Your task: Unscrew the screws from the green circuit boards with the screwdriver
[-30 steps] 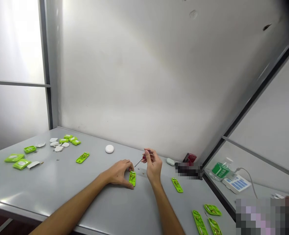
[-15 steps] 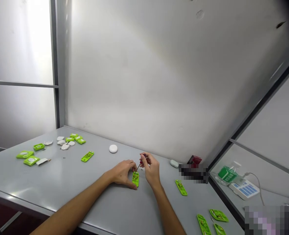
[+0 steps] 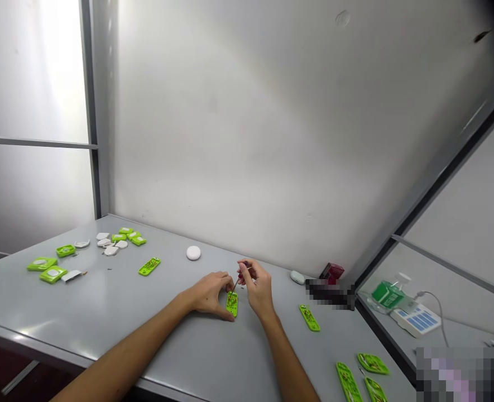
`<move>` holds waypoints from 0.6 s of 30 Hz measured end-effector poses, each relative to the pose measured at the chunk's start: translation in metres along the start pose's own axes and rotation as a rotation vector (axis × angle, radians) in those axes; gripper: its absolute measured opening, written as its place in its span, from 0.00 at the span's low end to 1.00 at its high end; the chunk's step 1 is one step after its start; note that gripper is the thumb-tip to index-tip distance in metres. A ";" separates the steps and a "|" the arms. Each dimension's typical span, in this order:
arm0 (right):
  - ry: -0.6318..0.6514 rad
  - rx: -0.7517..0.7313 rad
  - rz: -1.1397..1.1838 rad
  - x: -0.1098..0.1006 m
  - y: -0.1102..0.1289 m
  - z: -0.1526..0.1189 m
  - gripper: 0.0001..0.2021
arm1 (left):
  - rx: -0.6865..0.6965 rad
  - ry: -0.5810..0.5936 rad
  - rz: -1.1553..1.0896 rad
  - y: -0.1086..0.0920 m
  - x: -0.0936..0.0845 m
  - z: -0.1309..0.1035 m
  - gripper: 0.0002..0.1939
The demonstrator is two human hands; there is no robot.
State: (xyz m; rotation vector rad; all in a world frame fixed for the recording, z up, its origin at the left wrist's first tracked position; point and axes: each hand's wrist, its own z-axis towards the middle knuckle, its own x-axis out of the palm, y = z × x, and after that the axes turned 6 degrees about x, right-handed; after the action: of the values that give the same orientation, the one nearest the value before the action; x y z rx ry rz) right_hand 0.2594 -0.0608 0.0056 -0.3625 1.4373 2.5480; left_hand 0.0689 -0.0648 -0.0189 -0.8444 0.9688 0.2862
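On the grey table lies a small bright green plastic casing (image 3: 232, 304), its inside facing up with small parts that I cannot make out. My left hand (image 3: 210, 294) grips it from the left, thumb at the near end and fingertips at the far end. Between the fingers of my right hand (image 3: 258, 287) is a thin screwdriver (image 3: 235, 285) with a red handle, held at a slant. Its tip meets the far end of the casing, close to my left fingertips. A tiny dark piece rests just right of the casing.
Green casings with white centres (image 3: 54, 273) and white covers (image 3: 111, 251) lie far left. Single casings (image 3: 149, 266) (image 3: 310, 318) flank my hands, with several more (image 3: 372, 364) near right. A white round object (image 3: 193, 253), a small red box (image 3: 332, 272) and a bottle (image 3: 388, 294) stand farther back.
Both hands, the casing and the screwdriver keep almost the same places. The view has shifted very slightly; the screwdriver's handle may have turned a little.
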 end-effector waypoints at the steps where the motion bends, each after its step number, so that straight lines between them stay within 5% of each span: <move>1: 0.010 -0.009 -0.010 0.000 0.000 0.000 0.17 | -0.002 0.003 0.002 0.000 0.000 0.000 0.33; 8: 0.024 -0.010 0.026 -0.002 0.003 0.000 0.22 | -0.001 0.011 0.008 -0.002 -0.002 -0.001 0.32; 15: 0.175 0.010 0.051 -0.009 0.013 0.000 0.16 | -0.029 0.029 0.017 -0.003 -0.004 -0.002 0.35; 18: 0.137 0.004 0.015 -0.007 0.016 -0.001 0.13 | -0.023 0.020 0.071 -0.004 -0.004 -0.003 0.36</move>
State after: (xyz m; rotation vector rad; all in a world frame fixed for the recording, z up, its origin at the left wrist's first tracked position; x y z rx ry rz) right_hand 0.2622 -0.0699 0.0199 -0.5370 1.4953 2.5767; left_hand 0.0672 -0.0688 -0.0140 -0.8363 1.0166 0.3506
